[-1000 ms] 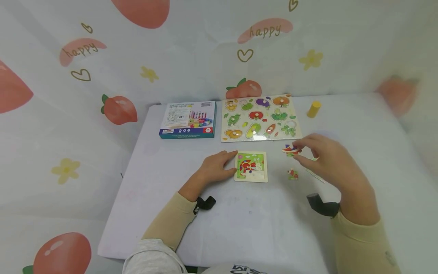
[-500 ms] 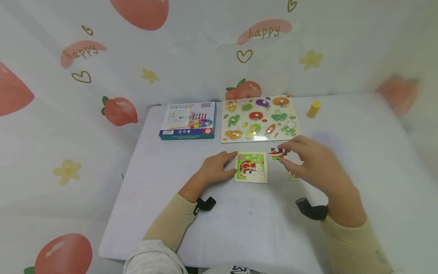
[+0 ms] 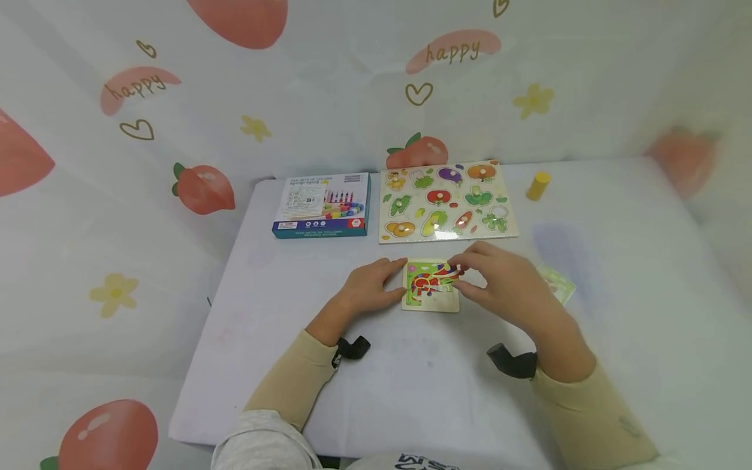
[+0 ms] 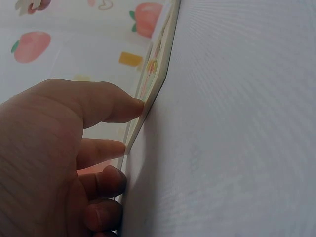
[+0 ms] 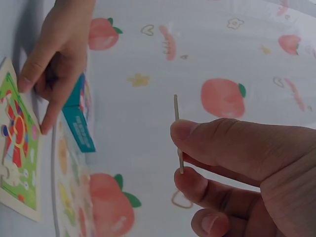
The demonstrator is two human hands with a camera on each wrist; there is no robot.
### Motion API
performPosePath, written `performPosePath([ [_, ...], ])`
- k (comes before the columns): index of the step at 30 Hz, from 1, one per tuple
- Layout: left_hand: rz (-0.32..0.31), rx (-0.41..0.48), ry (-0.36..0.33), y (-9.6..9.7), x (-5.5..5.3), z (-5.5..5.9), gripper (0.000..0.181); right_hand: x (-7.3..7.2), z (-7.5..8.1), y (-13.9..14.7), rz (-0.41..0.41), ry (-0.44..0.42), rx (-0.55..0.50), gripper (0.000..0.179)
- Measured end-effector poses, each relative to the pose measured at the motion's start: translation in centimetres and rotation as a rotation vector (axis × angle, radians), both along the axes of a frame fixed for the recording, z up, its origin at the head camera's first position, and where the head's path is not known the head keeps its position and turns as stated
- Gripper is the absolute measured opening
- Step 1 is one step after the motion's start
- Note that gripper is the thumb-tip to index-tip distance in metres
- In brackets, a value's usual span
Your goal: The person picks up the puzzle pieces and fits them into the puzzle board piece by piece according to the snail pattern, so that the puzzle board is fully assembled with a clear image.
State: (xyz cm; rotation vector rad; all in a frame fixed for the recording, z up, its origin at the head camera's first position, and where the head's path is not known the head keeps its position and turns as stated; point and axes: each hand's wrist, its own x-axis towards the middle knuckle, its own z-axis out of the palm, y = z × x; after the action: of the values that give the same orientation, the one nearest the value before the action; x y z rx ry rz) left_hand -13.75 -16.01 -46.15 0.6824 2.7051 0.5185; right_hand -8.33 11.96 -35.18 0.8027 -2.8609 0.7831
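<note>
A small square jigsaw board [image 3: 431, 309] lies on the white table, with a colourful picture partly filled in and pale bare wood at its lower right. My left hand [image 3: 367, 287] steadies its left edge; in the left wrist view, the thumb [image 4: 121, 106] and index fingertip touch the rim. Over the board's upper right, my right hand [image 3: 505, 287] pinches a red, white and blue puzzle piece [image 3: 444, 271] between thumb and finger. Seen edge-on in the right wrist view, that piece [image 5: 177, 106] is a thin pale strip.
Behind the board lies a vegetable peg puzzle [image 3: 420, 212], with a boxed bead set [image 3: 320, 205] to its left. A yellow cylinder [image 3: 538, 186] stands at back right. Partly behind my right hand is a green card-like piece [image 3: 558, 284]. A fruit-print curtain [image 3: 329, 85] hangs behind.
My right hand has carried the puzzle piece leftward, from right of the board to over its upper right. It now covers the loose red-and-green piece. The left hand stays put.
</note>
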Motion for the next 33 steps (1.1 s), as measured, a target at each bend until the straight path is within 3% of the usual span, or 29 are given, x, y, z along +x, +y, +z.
performPosePath([
  [18,-0.003,-0.006,0.017,0.0,0.0,0.1,0.067,-0.8,-2.8,-2.2,0.040,-0.072,0.081,0.036],
  [33,0.012,-0.008,0.011,0.0,0.0,0.1,0.067,-1.6,-5.0,-3.4,0.033,-0.218,0.152,0.032],
])
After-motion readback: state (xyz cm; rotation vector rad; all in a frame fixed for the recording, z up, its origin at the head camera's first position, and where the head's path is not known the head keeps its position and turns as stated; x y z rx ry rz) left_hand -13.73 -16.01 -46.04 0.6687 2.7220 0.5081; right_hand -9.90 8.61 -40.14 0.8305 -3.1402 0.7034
